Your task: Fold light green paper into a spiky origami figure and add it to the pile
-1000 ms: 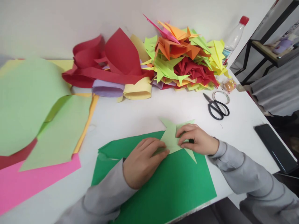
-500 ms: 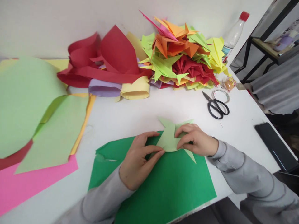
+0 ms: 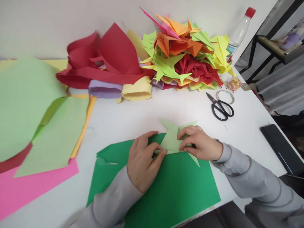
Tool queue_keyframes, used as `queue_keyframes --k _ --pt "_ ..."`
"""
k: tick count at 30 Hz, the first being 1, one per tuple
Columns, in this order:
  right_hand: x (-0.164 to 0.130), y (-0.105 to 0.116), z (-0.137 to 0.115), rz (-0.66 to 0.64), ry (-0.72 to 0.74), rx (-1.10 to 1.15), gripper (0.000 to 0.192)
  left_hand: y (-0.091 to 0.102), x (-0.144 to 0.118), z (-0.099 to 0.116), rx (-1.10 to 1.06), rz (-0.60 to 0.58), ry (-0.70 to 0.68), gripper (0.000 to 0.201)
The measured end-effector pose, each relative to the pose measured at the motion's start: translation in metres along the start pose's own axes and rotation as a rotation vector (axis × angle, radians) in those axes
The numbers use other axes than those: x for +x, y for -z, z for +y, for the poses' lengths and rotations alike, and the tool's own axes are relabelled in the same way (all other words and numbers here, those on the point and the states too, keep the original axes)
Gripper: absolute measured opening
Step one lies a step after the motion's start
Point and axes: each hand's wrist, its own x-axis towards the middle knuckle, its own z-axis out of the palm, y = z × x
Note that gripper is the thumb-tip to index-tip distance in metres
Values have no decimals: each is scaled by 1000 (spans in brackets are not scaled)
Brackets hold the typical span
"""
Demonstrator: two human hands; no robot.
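A pale green folded paper piece (image 3: 171, 140) with pointed flaps lies on a dark green sheet (image 3: 166, 190) near the table's front edge. My left hand (image 3: 142, 163) pinches its lower left edge between thumb and fingers. My right hand (image 3: 200, 143) presses down on its right side, fingers curled over the fold. Part of the piece is hidden under both hands.
A heap of folded paper figures (image 3: 187, 60) sits at the back, with curled red paper (image 3: 106, 60) beside it. Loose green and pink sheets (image 3: 42, 133) cover the left. Black scissors (image 3: 220, 107), a tape roll (image 3: 225, 95), a bottle (image 3: 239, 30) and a phone (image 3: 282, 148) lie at right.
My left hand went from lying flat on the paper piece to pinching its lower edge and folding it up. The right hand has barely moved.
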Motion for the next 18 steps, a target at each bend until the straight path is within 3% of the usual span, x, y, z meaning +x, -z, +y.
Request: queue_keyframes --k 18 --pt "0 0 -1 -7 -8 26 21 -1 0 6 82 -1 -30 24"
